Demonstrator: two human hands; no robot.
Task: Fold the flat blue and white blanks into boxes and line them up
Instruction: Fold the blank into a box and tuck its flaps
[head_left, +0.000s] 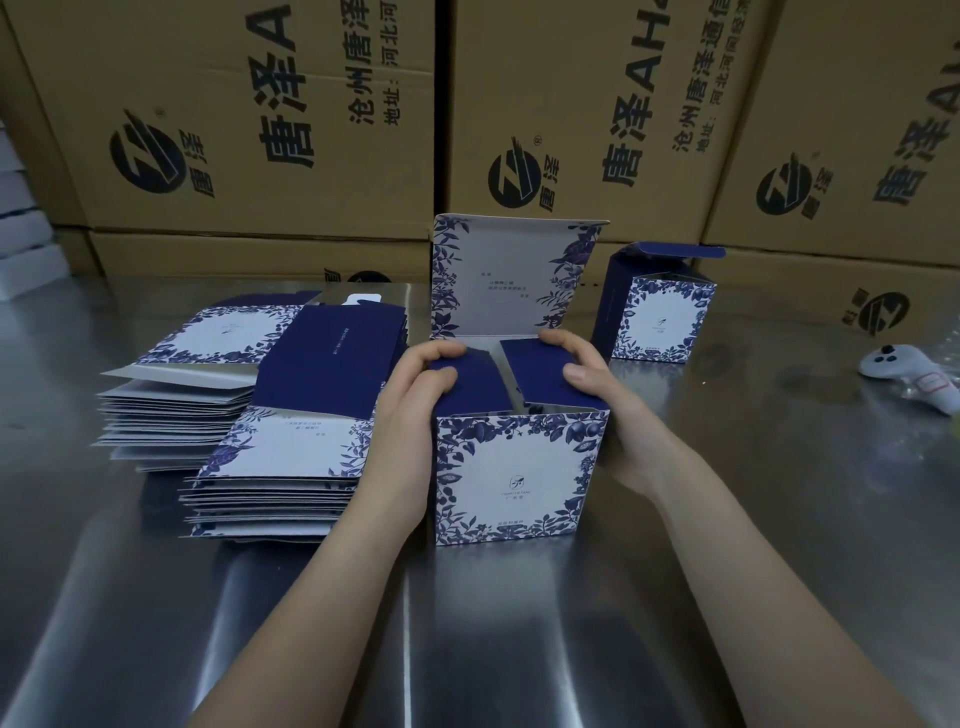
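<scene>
Several brown cartons (234, 130) wall off the back of the steel table (519, 649); each bears a round black logo, the large characters 唐泽 followed by "AH", and smaller lines that start 沧州唐泽 and 地址:河北河.

Far left on the table, a back stack (182, 410) of flat blanks has a white panel with a blue floral border on top; just beside it, nearer the person, a front stack (280, 467) shows a dark blue panel with a fine white line of print and a white floral panel with short lines of writing, all too small to read.

The left hand (415, 410) grips the left side of the half-folded box (519, 473); its thumb presses on the dark blue left flap (478, 389) and its fingers curl over the flap's far edge. The box stands upright on the table at centre; its front has a small emblem with tiny lettering under it, not legible; its lid (514, 280) stands up at the back, white inside with faint text.

The right hand (597, 400) clasps the box's right side, thumb flat on the right flap (540, 364), fingers hooked over the flap's far edge.

Behind and to the right, apart from it, a finished box (660, 317) stands with its blue lid raised; further right lies a white controller (904, 374).
</scene>
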